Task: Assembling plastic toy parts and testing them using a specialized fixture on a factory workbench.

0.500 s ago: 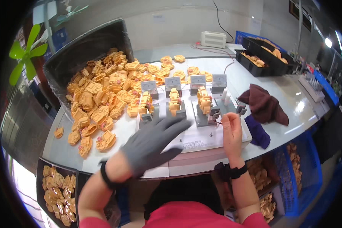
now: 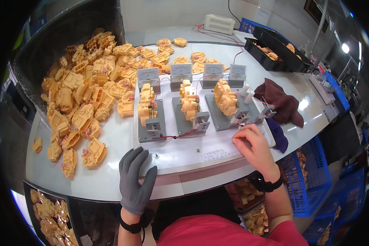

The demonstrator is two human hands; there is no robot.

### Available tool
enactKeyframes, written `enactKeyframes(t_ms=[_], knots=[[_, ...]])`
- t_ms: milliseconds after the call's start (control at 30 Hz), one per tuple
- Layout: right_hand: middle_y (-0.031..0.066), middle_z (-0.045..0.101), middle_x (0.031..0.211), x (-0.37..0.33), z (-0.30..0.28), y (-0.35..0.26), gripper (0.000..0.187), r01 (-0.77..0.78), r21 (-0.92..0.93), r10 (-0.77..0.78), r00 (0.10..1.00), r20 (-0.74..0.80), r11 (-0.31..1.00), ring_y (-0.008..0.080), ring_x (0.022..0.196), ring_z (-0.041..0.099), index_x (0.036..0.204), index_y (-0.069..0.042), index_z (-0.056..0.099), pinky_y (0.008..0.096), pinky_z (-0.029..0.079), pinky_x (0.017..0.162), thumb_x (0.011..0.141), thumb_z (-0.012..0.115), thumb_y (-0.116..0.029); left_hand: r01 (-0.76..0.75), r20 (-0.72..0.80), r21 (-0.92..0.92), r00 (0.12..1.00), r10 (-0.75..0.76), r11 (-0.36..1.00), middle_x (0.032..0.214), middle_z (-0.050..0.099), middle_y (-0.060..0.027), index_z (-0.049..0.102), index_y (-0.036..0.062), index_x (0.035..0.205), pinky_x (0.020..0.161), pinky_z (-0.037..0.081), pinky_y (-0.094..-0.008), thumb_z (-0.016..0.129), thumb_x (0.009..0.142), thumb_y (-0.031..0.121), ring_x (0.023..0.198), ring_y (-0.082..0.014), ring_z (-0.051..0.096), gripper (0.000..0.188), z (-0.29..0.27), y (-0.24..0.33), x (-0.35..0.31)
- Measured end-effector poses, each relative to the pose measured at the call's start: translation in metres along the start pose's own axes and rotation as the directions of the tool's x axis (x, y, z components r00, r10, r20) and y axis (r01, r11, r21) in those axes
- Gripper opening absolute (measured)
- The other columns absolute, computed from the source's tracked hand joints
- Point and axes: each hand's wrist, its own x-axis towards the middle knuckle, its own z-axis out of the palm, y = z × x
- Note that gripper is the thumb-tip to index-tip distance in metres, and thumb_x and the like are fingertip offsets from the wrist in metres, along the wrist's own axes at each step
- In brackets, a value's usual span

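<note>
My left hand [image 2: 136, 180], in a grey glove, is open at the near left edge of a white board [image 2: 180, 158], thumb apart from the fingers. My bare right hand [image 2: 256, 149] is at the board's near right side, below a fixture. Its thumb and fingertips are drawn together; whatever may be between them is too small to make out. Yellow plastic housings [image 2: 225, 97] with gear-like rims sit on grey metal fixtures [image 2: 156, 127] on the board. Small panel meters [image 2: 181, 72] stand behind them. A red and black wire [image 2: 184, 134] runs between fixtures.
Left of the board, yellow housings [image 2: 82, 115] spill from a black bin [image 2: 106, 20]. A brown cloth [image 2: 276, 102] and a purple cloth [image 2: 279, 135] lie at right. Behind are a beige power unit [image 2: 219, 23] and black trays [image 2: 263, 57]. Blue crates [image 2: 309, 180] stand below the table.
My left hand has drawn back from over the left fixtures to the board's near edge. My right hand stays by the right-hand fixture, slightly lower. The view has shifted.
</note>
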Motion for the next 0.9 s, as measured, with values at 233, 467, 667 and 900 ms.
enactKeyframes(t_ms=[233, 467, 667, 900], knots=[[0.0110, 0.058, 0.095, -0.001, 0.008, 0.000, 0.009, -0.037, -0.057, 0.034, 0.998, -0.052, 0.998, 0.0243, 0.086, 0.059, 0.089, 0.000, 0.064, 0.0310, 0.049, 0.073, 0.085, 0.068, -0.006, -0.046, 0.012, 0.038, 0.999, 0.046, 0.998, 0.104, 0.065, -0.0090, 0.068, 0.0075, 0.098, 0.101, 0.041, -0.0417, 0.069, 0.080, 0.005, 0.116, -0.0345, 0.053, 0.019, 0.007, 0.001, 0.014], [0.0106, 0.057, 0.093, -0.003, 0.012, 0.000, 0.008, -0.045, -0.105, 0.034, 0.994, -0.102, 0.993, 0.0244, 0.088, 0.059, 0.087, -0.001, 0.062, 0.0312, 0.047, 0.076, 0.083, 0.068, -0.005, 0.011, -0.036, 0.042, 0.999, -0.010, 0.999, 0.095, 0.061, -0.0095, 0.066, 0.0061, 0.093, 0.090, 0.042, -0.0407, 0.070, 0.077, 0.003, 0.102, -0.0311, 0.054, 0.016, 0.019, 0.004, 0.025], [0.0114, 0.059, 0.090, -0.002, 0.011, 0.005, 0.011, 0.002, -0.116, -0.016, 0.992, -0.124, 0.993, 0.0280, 0.086, 0.059, 0.086, -0.001, 0.063, 0.0345, 0.048, 0.074, 0.079, 0.071, -0.005, 0.017, -0.031, 0.026, 0.999, -0.017, 1.000, 0.096, 0.060, -0.0094, 0.066, 0.0060, 0.090, 0.090, 0.043, -0.0391, 0.070, 0.076, 0.000, 0.102, -0.0303, 0.053, 0.015, 0.021, 0.003, 0.022], [0.0101, 0.058, 0.095, 0.000, 0.000, 0.003, 0.012, 0.013, -0.040, -0.013, 1.000, 0.003, 0.999, 0.0284, 0.089, 0.058, 0.091, -0.002, 0.064, 0.0354, 0.047, 0.079, 0.081, 0.069, -0.006, 0.073, -0.032, 0.001, 0.997, -0.073, 0.997, 0.096, 0.060, -0.0096, 0.064, 0.0039, 0.089, 0.091, 0.042, -0.0386, 0.070, 0.076, -0.001, 0.102, -0.0298, 0.053, 0.015, 0.023, 0.002, 0.020]])
